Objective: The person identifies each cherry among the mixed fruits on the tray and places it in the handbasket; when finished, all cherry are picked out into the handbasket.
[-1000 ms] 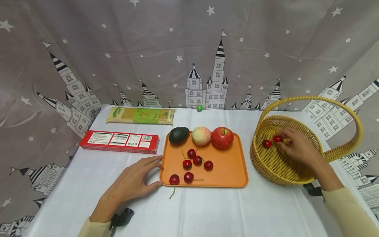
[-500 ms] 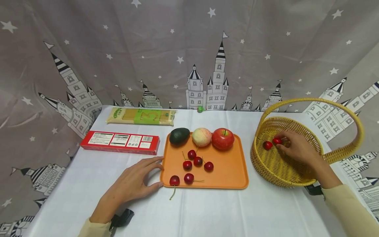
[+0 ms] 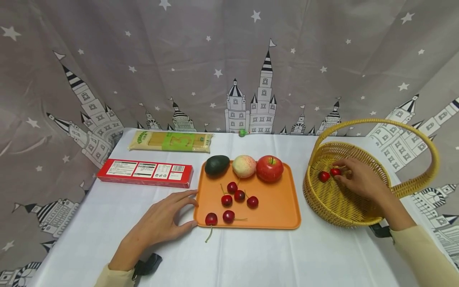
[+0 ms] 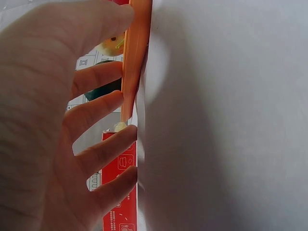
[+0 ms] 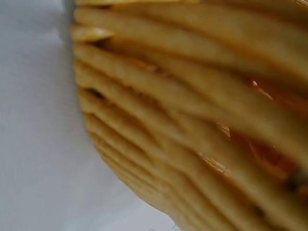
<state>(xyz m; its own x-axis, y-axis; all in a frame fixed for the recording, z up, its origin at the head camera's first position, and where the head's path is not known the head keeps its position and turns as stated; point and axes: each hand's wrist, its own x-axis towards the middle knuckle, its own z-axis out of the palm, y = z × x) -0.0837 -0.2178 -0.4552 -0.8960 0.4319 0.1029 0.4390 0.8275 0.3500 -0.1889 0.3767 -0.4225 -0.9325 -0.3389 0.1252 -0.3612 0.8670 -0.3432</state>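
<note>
Inside the wicker basket (image 3: 324, 210), two cherries (image 3: 324, 176) are lying close together on the woven floor. The right hand (image 3: 360, 179) is resting low over them, its thumb and forefinger curving about the cherry nearer the palm; I cannot tell whether they are pinching it or merely flanking it. Six more cherries (image 3: 239, 195) are lying on the orange tray (image 3: 272, 211) (one is letting its stem hang over the near edge). The left hand (image 3: 157, 221) is touching the tray's left rim with fingers spread and grasping nothing, probably steadying the tray. The avocado (image 3: 217, 165), peach (image 3: 244, 166) and apple (image 3: 269, 168) are lining the far side, seemingly leaving the cherries within easier reach. The basket is standing beside the tray on the right, presumably to suit the right hand.

From the left wrist, the camera is showing fingertips meeting the rim at table level, plus printed pictures on a side of the red box (image 4: 120, 207), whereas the head view is showing its labelled top. The right wrist view is giving only blurred weave with red glinting through gaps, so just the head view is showing the right fingers.
</note>
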